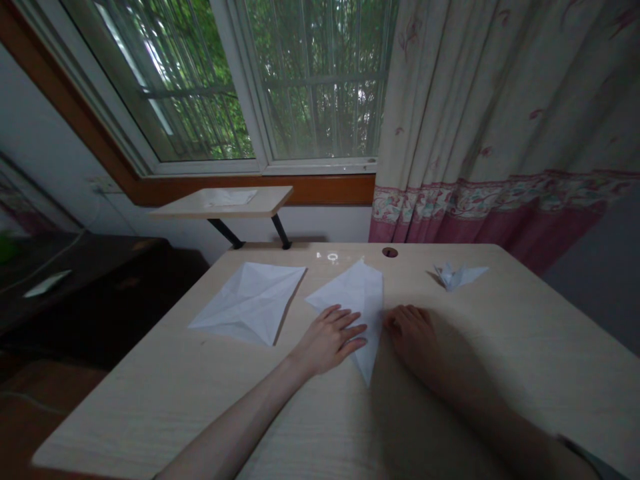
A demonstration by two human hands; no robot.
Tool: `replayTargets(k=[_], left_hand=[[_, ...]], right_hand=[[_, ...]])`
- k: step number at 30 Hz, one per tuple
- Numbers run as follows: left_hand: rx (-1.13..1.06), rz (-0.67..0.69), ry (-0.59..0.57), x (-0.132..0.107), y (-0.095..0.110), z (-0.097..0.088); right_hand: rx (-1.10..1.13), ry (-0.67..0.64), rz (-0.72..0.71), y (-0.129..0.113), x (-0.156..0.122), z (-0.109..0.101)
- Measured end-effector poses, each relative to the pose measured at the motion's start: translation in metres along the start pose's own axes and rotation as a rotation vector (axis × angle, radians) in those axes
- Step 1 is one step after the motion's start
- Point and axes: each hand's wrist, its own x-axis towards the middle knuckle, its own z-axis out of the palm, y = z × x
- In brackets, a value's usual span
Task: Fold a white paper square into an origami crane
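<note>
A white sheet of paper (371, 293), folded along its right side, lies on the table in front of me. My left hand (334, 339) rests flat on its lower left part with the fingers spread, covering some of it. Right at the paper's folded right edge is my right hand (411, 333), its fingers curled in and resting on the table. Whether it touches the edge I cannot tell. To the left lies another white sheet (253, 301), opened out and marked with creases. A folded paper crane (456, 275) sits at the far right.
The pale wooden table (310, 413) has a round cable hole (390, 253) at its back edge. A small raised shelf (195, 203) on black supports holds white paper (233, 197). Behind are a window and a patterned curtain (480, 133). At left stands a dark cabinet (115, 257).
</note>
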Motion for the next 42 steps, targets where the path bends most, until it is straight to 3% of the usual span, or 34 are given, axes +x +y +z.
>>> replayTargets(k=[11, 25, 40, 42], left_hand=[[0.012, -0.023, 0.0, 0.001, 0.002, -0.003], [0.019, -0.019, 0.028, 0.002, 0.001, 0.0], [0.02, -0.013, 0.029, 0.002, -0.001, -0.002], [0.038, -0.014, 0.029, 0.002, -0.003, -0.001]], right_hand=[[0.08, 0.014, -0.014, -0.005, 0.003, -0.003], [0.281, -0.077, -0.027, -0.009, 0.002, -0.004], [0.574, -0.243, -0.065, -0.017, 0.002, -0.018], [0.583, -0.218, -0.055, -0.017, 0.003, -0.019]])
